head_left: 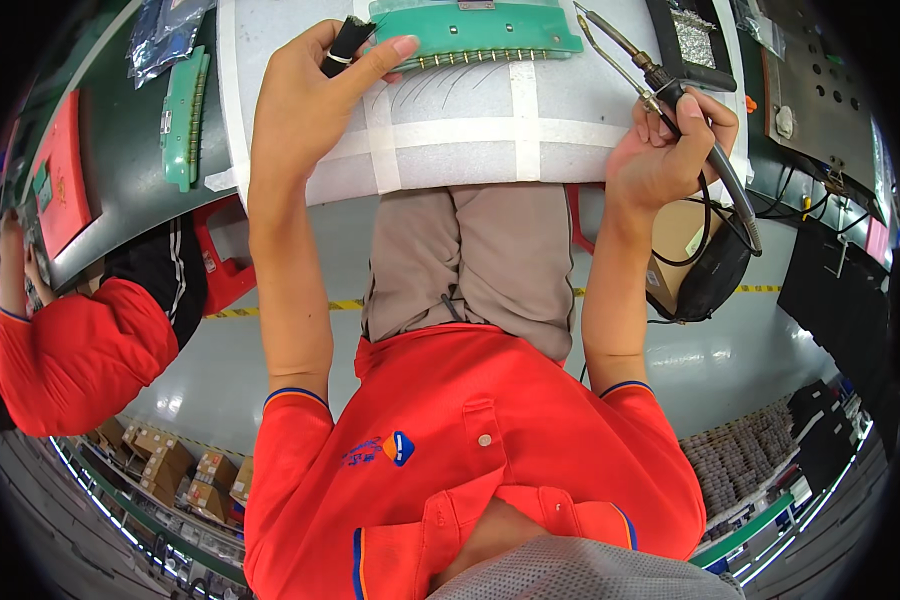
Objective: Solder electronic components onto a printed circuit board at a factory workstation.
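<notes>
On a white foam pad [450,150] crossed with white tape lies a green circuit board [480,32] with a row of brass-coloured pins along its near edge. Thin dark wires [460,80] stretch from the pins over the pad. My left hand [315,85] is closed around a black bundle [346,46] with a white band and frayed ends; its thumb rests at the board's left end. Gripped in my right hand [675,150] is a soldering iron [662,82] with a thin metal tube beside its tip. The tip points up-left, just right of the board, apart from it.
A second green board [182,120] and clear plastic bags [165,40] lie left of the pad. Beyond a red sheet [65,180], another person [90,350] works. At right are a black holder with metal shavings [692,40], a metal plate [830,110] and the iron's cable.
</notes>
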Demonstrator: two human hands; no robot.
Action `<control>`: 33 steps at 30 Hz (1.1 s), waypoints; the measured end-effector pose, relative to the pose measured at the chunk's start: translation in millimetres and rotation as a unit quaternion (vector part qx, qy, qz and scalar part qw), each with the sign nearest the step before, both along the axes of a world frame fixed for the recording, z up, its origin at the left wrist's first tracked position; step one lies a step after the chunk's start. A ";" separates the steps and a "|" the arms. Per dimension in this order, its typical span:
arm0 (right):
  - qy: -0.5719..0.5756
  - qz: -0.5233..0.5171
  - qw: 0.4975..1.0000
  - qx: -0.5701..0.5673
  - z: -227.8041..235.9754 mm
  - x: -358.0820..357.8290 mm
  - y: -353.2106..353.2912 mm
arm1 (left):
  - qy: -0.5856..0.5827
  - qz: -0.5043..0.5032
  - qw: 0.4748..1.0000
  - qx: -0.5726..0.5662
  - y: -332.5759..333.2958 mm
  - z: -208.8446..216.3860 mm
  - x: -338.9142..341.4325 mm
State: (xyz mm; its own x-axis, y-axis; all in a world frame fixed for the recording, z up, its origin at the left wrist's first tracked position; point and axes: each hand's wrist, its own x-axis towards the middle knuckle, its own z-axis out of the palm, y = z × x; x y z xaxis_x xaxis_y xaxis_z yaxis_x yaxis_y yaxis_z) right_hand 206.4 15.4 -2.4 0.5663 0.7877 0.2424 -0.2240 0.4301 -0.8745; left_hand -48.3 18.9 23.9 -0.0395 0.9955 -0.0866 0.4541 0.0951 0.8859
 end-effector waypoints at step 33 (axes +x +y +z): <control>0.011 0.038 0.999 0.009 1.6 1.6 -3.7 | 0.135 0.469 0.863 0.130 -66.3 -28.5 -287.7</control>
